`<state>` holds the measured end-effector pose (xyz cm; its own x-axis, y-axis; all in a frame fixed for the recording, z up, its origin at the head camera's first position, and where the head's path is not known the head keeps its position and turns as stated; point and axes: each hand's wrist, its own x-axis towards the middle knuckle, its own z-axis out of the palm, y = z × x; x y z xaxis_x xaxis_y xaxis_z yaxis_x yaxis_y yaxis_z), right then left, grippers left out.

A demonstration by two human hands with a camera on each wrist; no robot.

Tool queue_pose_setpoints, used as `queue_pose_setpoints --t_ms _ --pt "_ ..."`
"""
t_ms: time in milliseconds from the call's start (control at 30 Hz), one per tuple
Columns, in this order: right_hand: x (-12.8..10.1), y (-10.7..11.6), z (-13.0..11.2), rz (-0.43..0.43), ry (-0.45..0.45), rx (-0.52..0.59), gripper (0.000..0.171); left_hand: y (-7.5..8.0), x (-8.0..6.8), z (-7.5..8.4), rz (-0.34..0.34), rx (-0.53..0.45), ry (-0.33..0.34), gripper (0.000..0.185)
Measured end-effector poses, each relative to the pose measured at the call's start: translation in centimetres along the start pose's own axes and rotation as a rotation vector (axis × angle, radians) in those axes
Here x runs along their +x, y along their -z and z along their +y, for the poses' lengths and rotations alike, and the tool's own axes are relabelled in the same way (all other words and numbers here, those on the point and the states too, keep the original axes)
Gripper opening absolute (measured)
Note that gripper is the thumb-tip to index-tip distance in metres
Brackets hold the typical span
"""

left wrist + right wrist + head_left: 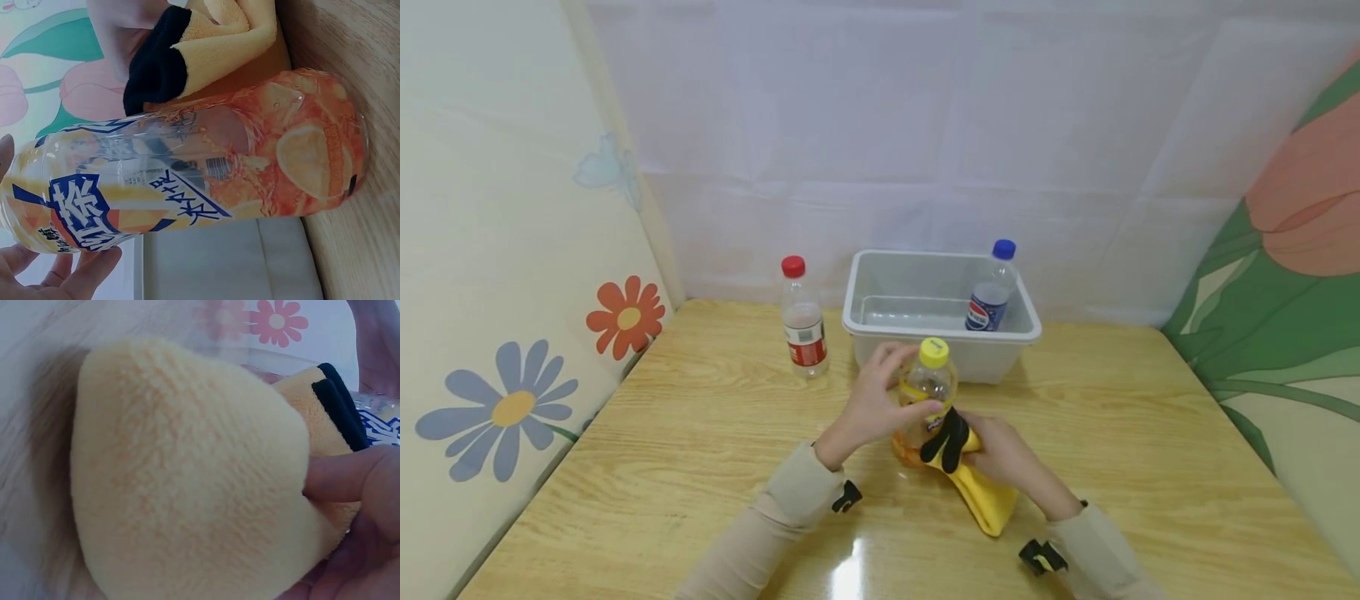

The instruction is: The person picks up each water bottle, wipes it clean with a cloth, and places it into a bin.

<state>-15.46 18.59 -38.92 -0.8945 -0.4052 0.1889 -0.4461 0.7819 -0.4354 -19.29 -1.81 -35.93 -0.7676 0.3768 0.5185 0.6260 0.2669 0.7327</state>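
1. The left hand [874,406] grips the upper body of a tea bottle [925,400], fingers and thumb curled round it just below the yellow cap [934,352]; the bottle stands upright on the table [700,433], between the two hands.

2. The right hand [1007,457] clutches a yellow cloth [981,487] and presses it against the bottle's lower side, opposite the left hand. The cloth's black trim [947,437] lies against the label.

3. In the left wrist view, the bottle [187,169] fills the frame, its orange label showing lemon slices and blue lettering; the fingertips [87,275] of the left hand touch its upper end, and the cloth [219,44] sits against its far side.

4. In the right wrist view, the cloth [187,475] is bunched in the right hand, with one finger [344,478] pushed into its fold (the bottle shows only as a sliver beyond the black trim).

5. Beyond the hands stands a grey bin [940,312], just behind the bottle, with a blue-capped bottle [992,287] leaning inside its right corner.

6. A red-capped bottle [802,321] stands upright on the table, beyond the left hand and just left of the bin, apart from it.

7. Both forearms wear beige sleeves [775,517]; flower-print panels flank the table.
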Motion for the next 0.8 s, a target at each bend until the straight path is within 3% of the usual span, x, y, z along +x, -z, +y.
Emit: queue_pose_setpoints --t_ms 433,800 --pt "-0.6 0.9 0.4 0.016 -0.023 0.002 0.054 0.0 -0.3 -0.2 -0.001 -0.052 0.021 0.077" --pt "-0.7 2.5 0.6 0.051 -0.065 0.072 0.053 0.2 -0.5 -0.5 -0.01 -0.1 -0.007 0.06"
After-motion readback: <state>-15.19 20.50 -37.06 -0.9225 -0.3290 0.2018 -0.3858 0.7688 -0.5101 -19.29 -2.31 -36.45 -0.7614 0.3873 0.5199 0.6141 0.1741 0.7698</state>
